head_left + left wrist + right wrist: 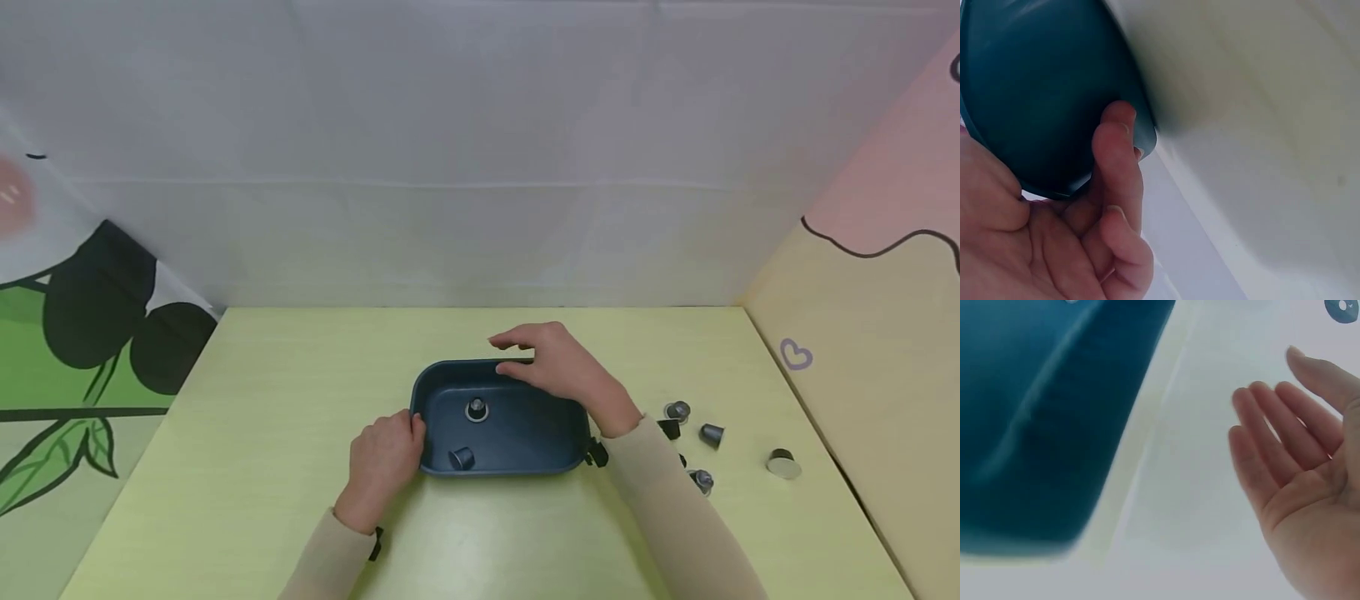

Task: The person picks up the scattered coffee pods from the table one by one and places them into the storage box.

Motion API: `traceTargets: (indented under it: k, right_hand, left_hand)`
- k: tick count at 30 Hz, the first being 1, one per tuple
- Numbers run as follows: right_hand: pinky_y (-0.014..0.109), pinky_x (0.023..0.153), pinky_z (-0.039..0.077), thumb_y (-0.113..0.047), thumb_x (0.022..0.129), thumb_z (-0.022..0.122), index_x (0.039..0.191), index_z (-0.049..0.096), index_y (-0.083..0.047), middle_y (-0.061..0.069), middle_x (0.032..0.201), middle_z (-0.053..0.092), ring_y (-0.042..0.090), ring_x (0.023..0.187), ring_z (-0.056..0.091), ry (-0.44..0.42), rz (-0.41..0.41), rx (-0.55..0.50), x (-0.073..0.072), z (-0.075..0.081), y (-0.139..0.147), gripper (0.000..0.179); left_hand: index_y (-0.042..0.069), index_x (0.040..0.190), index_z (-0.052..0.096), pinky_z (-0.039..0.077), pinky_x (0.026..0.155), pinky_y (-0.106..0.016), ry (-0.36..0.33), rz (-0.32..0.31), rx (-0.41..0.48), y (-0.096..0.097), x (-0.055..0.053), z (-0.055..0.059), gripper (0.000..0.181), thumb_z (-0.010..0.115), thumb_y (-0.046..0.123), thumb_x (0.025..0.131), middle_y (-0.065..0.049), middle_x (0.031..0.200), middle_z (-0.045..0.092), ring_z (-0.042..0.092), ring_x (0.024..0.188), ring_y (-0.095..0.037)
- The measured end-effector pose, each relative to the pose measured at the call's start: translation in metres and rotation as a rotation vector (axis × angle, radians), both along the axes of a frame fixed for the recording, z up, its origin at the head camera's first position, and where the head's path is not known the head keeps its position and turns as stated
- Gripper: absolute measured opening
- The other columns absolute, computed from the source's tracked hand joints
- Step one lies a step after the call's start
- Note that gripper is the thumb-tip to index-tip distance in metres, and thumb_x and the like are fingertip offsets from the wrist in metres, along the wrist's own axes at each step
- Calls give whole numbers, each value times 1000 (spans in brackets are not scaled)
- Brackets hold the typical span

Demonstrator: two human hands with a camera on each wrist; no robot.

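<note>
A dark blue rectangular tray (525, 433) is in the middle of the table. Two small coffee capsules lie inside it: one capsule (476, 408) near the left middle, and another capsule (462, 458) on its side by the front wall. My left hand (386, 454) grips the tray's left end; in the left wrist view its fingers (1119, 150) curl against the outer wall, with the thumb at the rim. Over the tray's back right corner hovers my right hand (558, 362), fingers spread and holding nothing. The right wrist view shows its bare palm (1310, 500) apart from the tray.
To the right of the tray several capsules are scattered, among them a grey capsule (711, 435), a capsule (678, 411) behind it and one (702, 481) near the right sleeve. Farther right lies a pale-lidded capsule (783, 464). A printed side wall (885, 375) borders the table.
</note>
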State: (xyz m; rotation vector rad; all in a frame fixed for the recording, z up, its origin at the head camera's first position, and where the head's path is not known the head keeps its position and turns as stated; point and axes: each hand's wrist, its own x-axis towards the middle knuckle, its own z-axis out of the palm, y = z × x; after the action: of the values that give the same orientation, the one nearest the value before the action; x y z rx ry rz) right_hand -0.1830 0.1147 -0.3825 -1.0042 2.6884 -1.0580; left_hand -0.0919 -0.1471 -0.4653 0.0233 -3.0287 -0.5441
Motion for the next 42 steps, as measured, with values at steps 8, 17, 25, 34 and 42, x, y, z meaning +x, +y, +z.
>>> traceTargets:
  k: [8, 17, 25, 34, 42]
  right_hand:
    - [44, 93, 50, -17, 91, 74, 128, 67, -7, 9, 121, 69, 29, 112, 64, 46, -73, 64, 10, 4, 41, 40]
    - [48, 88, 51, -14, 89, 75, 124, 69, -5, 11, 116, 71, 33, 105, 66, 40, -197, 53, 21, -18, 102, 37]
    - [52, 87, 51, -11, 89, 75, 121, 70, -2, 13, 118, 69, 39, 101, 66, 24, -258, 91, 42, -34, 139, 34]
    - [48, 79, 54, -9, 87, 76, 118, 70, -1, 11, 113, 71, 32, 95, 68, 24, -323, 121, 70, -51, 174, 32]
    - [47, 80, 53, -11, 86, 78, 115, 72, -3, 9, 111, 72, 30, 95, 68, -3, -362, 134, 90, -63, 195, 31]
  left_hand:
    - [8, 66, 52, 41, 43, -41, -10, 8, 7, 3, -1, 2, 37, 49, 24, 99, -9, 57, 49, 52, 47, -27]
    - [8, 66, 52, 41, 43, -41, -15, 12, 6, 4, -2, 0, 37, 49, 24, 99, -9, 57, 48, 51, 48, -27]
    - [8, 66, 52, 40, 43, -40, -24, 9, 6, 5, -3, 1, 37, 49, 25, 99, -8, 56, 47, 50, 47, -25]
    - [8, 67, 51, 39, 43, -38, -36, 4, 10, 4, -2, -1, 37, 49, 25, 99, -7, 56, 46, 48, 47, -24]
    - [8, 66, 51, 39, 43, -37, -42, 13, 3, 3, -2, 0, 38, 49, 26, 100, -7, 56, 45, 48, 47, -24]
